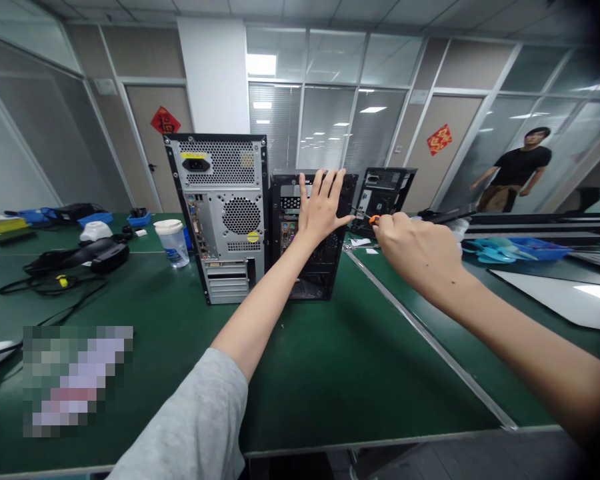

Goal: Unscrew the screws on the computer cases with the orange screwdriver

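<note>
A black computer tower (pixel 322 267) stands upright on the green table, its back panel with ports facing me. My left hand (pixel 321 205) lies spread against the upper part of that panel, fingers pointing up. My right hand (pixel 414 248) is closed round the orange handle of a screwdriver (pixel 375 220). The thin shaft points left at the tower's right edge; I cannot tell whether its tip touches a screw. Close on the left stands a taller silver-backed computer tower (pixel 241 215) with a round fan grille.
Behind stands another black tower (pixel 384 197). A lidded plastic cup (pixel 173 243) and a black strap device (pixel 100 253) are at left. Blue trays (pixel 543 249) and a white panel (pixel 565 297) lie right. A clear strip (pixel 430 340) crosses the table. A person (pixel 517 167) is at the back right.
</note>
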Demonstrator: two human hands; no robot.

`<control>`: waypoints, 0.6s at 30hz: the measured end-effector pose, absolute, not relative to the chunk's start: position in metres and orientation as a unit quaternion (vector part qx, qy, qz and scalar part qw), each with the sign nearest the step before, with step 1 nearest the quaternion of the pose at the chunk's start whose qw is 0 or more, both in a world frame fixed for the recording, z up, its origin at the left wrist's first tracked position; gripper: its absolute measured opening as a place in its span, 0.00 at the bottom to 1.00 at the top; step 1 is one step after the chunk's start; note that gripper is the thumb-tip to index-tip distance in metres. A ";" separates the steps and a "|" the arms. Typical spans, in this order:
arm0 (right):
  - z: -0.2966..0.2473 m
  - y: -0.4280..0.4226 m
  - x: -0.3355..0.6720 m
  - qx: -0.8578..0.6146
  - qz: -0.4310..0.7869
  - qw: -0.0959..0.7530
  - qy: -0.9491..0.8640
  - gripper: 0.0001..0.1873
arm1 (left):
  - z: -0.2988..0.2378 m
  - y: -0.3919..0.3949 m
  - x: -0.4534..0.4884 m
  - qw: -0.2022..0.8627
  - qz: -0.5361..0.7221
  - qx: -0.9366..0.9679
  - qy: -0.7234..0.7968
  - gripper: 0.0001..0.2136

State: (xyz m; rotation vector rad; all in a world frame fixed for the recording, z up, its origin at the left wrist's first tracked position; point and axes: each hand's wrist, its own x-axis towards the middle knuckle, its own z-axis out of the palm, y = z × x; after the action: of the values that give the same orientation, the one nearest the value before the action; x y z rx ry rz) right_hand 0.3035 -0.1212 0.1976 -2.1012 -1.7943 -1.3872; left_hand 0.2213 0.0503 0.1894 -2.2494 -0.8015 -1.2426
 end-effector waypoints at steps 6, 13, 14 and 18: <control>0.195 -0.119 0.300 -0.703 -0.431 0.043 -0.564 0.16 | 0.190 0.051 0.221 0.227 -0.445 -0.815 -0.292 0.43; 0.194 -0.116 0.299 -0.732 -0.404 0.073 -0.544 0.18 | 0.189 0.052 0.222 0.230 -0.454 -0.811 -0.289 0.40; 0.194 -0.116 0.299 -0.736 -0.397 0.079 -0.543 0.18 | 0.189 0.052 0.223 0.229 -0.455 -0.811 -0.287 0.40; 0.196 -0.116 0.297 -0.753 -0.361 0.110 -0.539 0.19 | 0.189 0.052 0.222 0.225 -0.452 -0.814 -0.286 0.40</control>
State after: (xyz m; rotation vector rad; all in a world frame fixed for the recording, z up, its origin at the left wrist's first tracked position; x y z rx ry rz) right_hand 0.2972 -0.1157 0.1957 -2.2143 -1.5829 -1.0605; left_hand 0.2222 0.0520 0.1892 -2.2470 -0.7884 -1.2476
